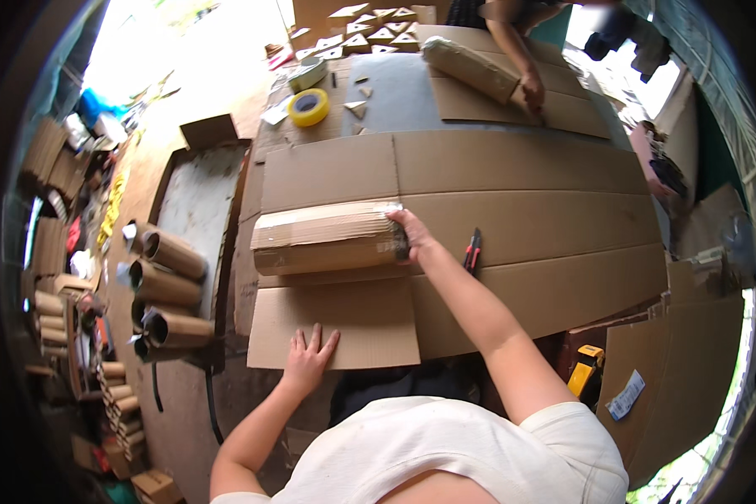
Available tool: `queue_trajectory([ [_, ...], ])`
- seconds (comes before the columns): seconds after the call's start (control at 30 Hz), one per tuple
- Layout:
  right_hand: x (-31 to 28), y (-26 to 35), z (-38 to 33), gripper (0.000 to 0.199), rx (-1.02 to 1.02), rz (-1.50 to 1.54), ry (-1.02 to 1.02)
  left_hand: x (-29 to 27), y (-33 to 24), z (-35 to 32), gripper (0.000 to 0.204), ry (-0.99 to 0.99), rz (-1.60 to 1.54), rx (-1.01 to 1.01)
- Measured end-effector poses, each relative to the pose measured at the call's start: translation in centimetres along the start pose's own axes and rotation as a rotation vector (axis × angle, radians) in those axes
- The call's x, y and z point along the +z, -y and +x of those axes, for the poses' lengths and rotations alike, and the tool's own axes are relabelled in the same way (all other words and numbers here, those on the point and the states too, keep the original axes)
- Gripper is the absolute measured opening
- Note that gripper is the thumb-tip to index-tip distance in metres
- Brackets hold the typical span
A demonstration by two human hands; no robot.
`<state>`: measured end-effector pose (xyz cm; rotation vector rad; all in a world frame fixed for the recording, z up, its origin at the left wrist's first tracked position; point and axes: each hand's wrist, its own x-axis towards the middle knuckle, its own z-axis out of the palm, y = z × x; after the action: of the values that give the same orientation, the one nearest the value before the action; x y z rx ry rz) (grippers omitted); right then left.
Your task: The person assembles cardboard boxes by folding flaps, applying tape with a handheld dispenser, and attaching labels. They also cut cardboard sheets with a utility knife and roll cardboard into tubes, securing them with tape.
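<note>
A long, rounded cardboard bundle (pixel 323 239) rests crosswise on a large flat cardboard sheet (pixel 529 223), shiny tape showing at its right end. My right hand (pixel 410 237) is closed around that right end; some fingers are hidden behind it. On the near cardboard flap (pixel 374 328), my left hand (pixel 311 357) lies flat with its fingers spread. A red and black utility knife (pixel 473 251) sits on the sheet, right of my right hand.
Yellow tape (pixel 308 107) and small cardboard triangles (pixel 355 109) lie beyond the sheet. Across the table, another person's hand (pixel 532 91) is beside a second cardboard roll (pixel 470 69). Cardboard tubes (pixel 164 286) stand at left; a yellow and black tool (pixel 586 371) is at right.
</note>
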<state>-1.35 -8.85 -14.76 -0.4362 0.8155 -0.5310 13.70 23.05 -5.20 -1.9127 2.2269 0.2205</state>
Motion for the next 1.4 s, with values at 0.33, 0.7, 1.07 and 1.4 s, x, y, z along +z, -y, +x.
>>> queue_trajectory([
  [0.33,2.8,-5.9,-10.6,0.053,-0.003,-0.068,-0.072,-8.3,5.8,-1.4,0.052,0.249,-0.449,0.082],
  [0.7,3.7,-6.6,-12.0,0.096,-0.059,-0.258,-0.229,-8.3,9.5,5.1,0.071,0.06,-0.272,0.15],
  [1.07,3.3,-7.2,-11.1,0.098,-0.056,-0.236,-0.247,-8.1,10.5,7.4,0.06,0.189,-0.255,0.228],
  [1.4,-0.7,-6.0,-16.1,0.083,0.144,-0.068,-0.184,-8.8,10.5,7.6,0.064,0.258,-0.291,0.182],
])
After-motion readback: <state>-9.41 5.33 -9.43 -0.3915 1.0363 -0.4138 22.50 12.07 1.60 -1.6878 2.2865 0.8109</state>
